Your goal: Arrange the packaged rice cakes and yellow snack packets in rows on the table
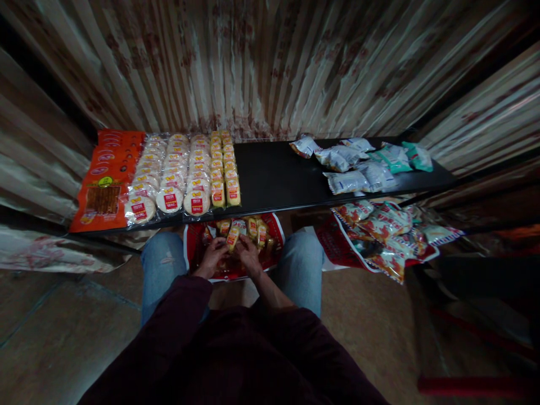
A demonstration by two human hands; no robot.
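Observation:
Between my knees, my left hand (214,254) and my right hand (248,253) are closed on either side of a small yellow packaged snack cake (232,238) with a red and white label. They hold it over an open red bag (277,229) with a white edge, in which several more yellow packets (261,233) lie. Just above, on a black shelf (270,169), two columns of the same yellow packets (232,190) overlap one another. Left of these run three columns of round white wrapped crackers (196,201) with red labels.
Orange snack packs (112,180) lie at the shelf's left end. Loose white packets (346,181) and green-and-white packets (417,156) are scattered toward its right. Below, a second red bag (337,247) bears several red-and-white packets (386,219). A patterned curtain (253,67) hangs behind.

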